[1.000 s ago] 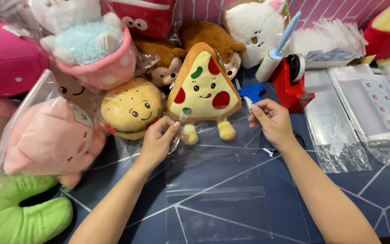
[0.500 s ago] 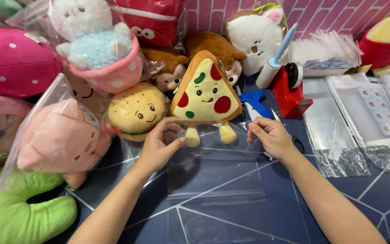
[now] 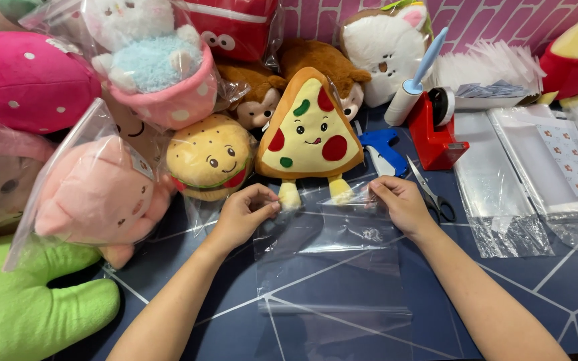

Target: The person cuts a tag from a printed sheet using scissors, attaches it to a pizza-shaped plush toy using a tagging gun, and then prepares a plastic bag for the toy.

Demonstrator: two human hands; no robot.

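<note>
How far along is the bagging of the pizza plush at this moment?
Done: several plush toys, such as the pink pig, already sit in clear bags. In hand: the left hand and right hand pinch the mouth of a clear bag lying flat on the table, right at the pizza plush's feet. Left: the plush is outside the bag, which looks empty and unsealed.

The bag (image 3: 332,267) at lower centre is thin clear plastic, glossy and creased. The pizza toy (image 3: 309,130) above it is matt, soft plush cloth. At left, the pig toy (image 3: 95,197) is fuzzy plush under shiny film. The tape dispenser (image 3: 436,134) at upper right is glossy red plastic. The table (image 3: 556,294) looks smooth and matt.
</note>
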